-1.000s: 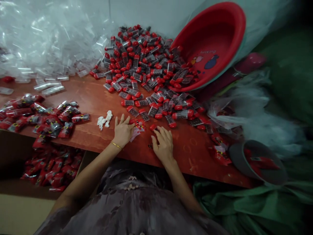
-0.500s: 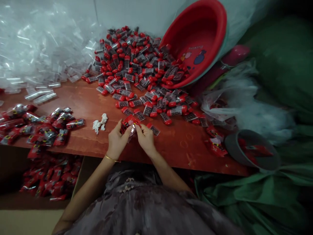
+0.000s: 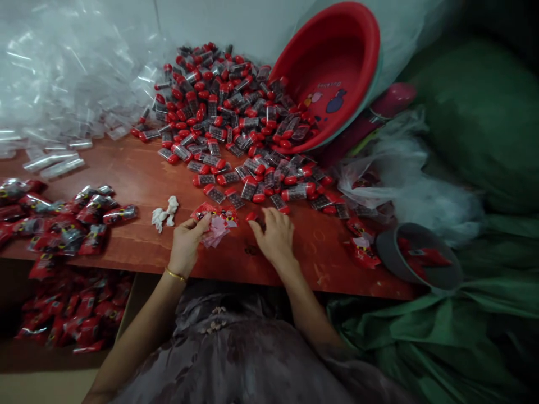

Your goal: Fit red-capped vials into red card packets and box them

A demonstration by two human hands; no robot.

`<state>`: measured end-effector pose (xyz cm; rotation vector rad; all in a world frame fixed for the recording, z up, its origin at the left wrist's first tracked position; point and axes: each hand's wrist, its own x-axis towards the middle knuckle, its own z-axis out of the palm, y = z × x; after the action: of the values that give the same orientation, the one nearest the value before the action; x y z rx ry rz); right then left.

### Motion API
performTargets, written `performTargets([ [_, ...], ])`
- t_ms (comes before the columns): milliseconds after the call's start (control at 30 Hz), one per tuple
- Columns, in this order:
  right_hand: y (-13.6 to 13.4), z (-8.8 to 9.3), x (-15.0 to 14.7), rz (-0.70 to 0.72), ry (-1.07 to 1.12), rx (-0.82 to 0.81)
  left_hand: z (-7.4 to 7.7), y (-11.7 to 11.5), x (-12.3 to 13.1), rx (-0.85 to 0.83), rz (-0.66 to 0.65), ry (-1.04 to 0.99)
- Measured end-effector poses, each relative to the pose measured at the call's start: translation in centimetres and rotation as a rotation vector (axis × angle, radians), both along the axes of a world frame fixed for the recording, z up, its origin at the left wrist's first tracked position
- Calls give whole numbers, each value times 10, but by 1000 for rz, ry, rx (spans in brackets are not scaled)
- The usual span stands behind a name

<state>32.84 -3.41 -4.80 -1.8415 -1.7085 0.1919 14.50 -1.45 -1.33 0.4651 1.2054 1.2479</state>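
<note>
My left hand (image 3: 187,241) pinches the edge of a red printed plastic packet (image 3: 226,215) with a clear, pinkish part hanging toward me. My right hand (image 3: 274,234) curls around a small red-capped clear container (image 3: 252,217), thumb on its near side and fingers over it. Much of that container is hidden by the hand. Just beyond both hands, a large pile of similar red-capped containers (image 3: 217,133) with dark contents spreads over the table (image 3: 138,247). Crumpled white scraps (image 3: 165,214) lie left of my left hand.
Filled red packets (image 3: 69,219) lie on the left, with more in a box below (image 3: 78,314). Clear plastic pieces (image 3: 63,78) heap at the back left. A tilted red basin (image 3: 366,33) stands behind the pile. A grey bowl (image 3: 385,252) sits at the right edge.
My hands have moved apart. The right hand has left the packet and gone right, onto the container beside it. My left hand keeps the packet, which now lies more spread out.
</note>
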Motion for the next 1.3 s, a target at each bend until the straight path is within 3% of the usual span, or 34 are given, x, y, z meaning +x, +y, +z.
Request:
performTargets([
  [100,-7,-14,22,-72,-133,-100,2,0,5,-55,-63,-55],
  [200,-18,-17,23,-5,81,-90,2,-3,11,-86,-116,-77],
  [367,-40,16,7,209,690,-240,-3,-8,10,33,-194,18],
  [500,-45,33,-4,259,799,-299,-5,-12,5,179,-297,154],
  [667,-40,25,-10,175,930,-335,-6,-13,-1,227,-337,196],
  [833,-39,23,-15,180,930,-302,-5,-12,-3,203,-353,223],
  [1000,-42,19,-22,182,801,-163,-6,-15,6,190,-284,109],
  [1200,-47,7,-31,131,750,-83,-15,-20,17,148,-272,40],
  [1300,-44,3,-36,97,839,-81,-19,-23,19,122,-308,64],
])
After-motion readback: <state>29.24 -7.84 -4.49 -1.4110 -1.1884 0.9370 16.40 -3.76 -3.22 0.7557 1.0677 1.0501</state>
